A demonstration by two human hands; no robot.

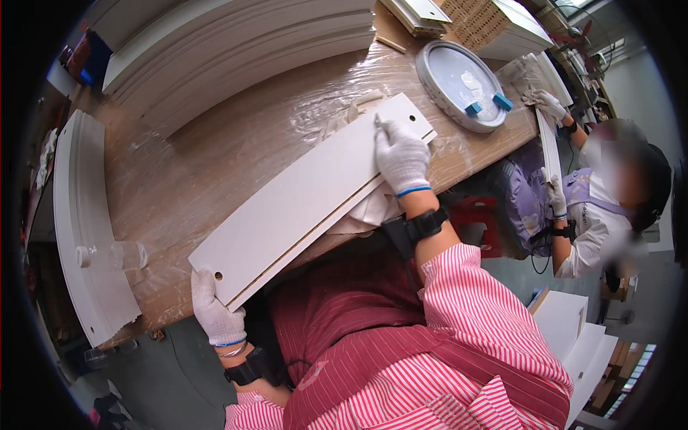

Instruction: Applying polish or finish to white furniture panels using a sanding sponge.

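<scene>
A long white board [308, 193] with a groove along its near edge and a dark hole near each end lies slantwise at the table's front. My left hand [215, 312], in a white knit glove, grips the board's left end at the corner. Over the right part of the board is my gloved right hand [403, 158], its fingers drawn together. A small greyish tip shows at those fingers, too small to name. Under the board a crumpled pale cloth [365, 213] sticks out on both sides.
The table [172, 201] is covered with clear plastic film. Stacked white boards stand at the back [244, 64] and left [82, 222]. A round grey lid [451, 82] holds white paste and two blue blocks. At right, a co-worker's gloved hands [552, 190] hold a white strip.
</scene>
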